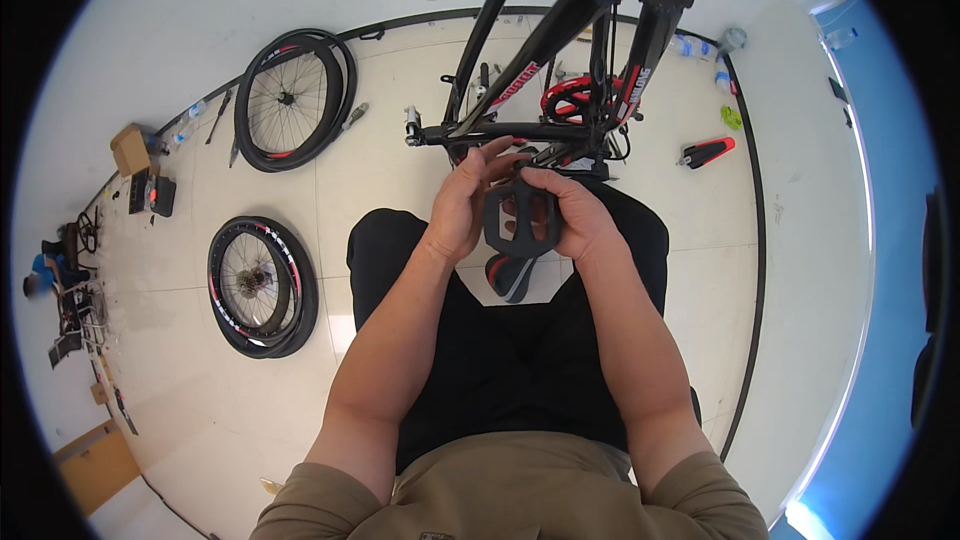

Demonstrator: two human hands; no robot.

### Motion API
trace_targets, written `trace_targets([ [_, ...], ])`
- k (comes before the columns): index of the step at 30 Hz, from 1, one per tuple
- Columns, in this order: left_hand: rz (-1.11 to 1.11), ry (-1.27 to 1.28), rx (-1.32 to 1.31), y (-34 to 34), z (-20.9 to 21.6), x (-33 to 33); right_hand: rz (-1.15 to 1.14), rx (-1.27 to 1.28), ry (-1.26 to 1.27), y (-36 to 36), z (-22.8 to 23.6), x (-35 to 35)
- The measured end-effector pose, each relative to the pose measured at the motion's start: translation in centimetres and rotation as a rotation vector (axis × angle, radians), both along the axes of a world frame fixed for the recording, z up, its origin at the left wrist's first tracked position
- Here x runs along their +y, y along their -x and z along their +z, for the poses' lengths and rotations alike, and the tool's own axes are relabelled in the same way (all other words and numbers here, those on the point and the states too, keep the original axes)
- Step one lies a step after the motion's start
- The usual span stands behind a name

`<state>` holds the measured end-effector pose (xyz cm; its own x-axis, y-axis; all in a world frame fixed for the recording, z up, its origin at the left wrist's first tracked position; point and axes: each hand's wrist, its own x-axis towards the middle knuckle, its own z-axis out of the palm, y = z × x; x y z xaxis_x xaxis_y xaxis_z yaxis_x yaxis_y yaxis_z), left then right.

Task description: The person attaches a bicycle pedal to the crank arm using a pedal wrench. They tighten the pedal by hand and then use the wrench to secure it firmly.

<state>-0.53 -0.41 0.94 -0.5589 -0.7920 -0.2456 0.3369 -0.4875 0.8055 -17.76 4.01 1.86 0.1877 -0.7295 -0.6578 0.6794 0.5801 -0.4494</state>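
Note:
A black flat bike pedal [492,224] with cut-out openings hangs between my two hands, near the crank side of the bicycle frame [530,75]. My right hand [578,212] grips its right side, thumb along the upper edge, and fingertips show through the openings. On the other side, my left hand [466,194] has its fingers apart and stretched toward the pedal's upper end, close to the crank arm [562,152]. Whether those fingertips touch the spindle is hidden. The black frame with red and white lettering stands in front of me, with a red chainring [566,100] on it.
On the tiled floor to the left lie spoked wheels with tyres [262,285] and another wheel pair [290,100]. A cardboard box [130,150] stands at far left. A black and red saddle [708,152] lies at right. Below the pedal, a shoe [510,278] shows between my legs.

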Motion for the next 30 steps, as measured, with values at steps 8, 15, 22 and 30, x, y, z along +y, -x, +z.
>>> trace_targets([
  [8,0.019,-0.005,0.06,0.2,-1.2,0.1,-0.06,0.017,-0.026,-0.6,-0.7,-0.3],
  [15,0.053,-0.041,0.043,0.0,-2.1,-0.1,0.001,0.044,0.039,-1.0,-1.0,0.2],
  [22,0.061,-0.03,0.056,0.3,-1.7,0.2,-0.135,0.221,0.161,0.0,-3.8,1.5],
  [30,0.101,-0.121,0.119,0.9,-1.8,0.5,-0.377,1.03,0.469,-3.0,-1.8,3.8],
])
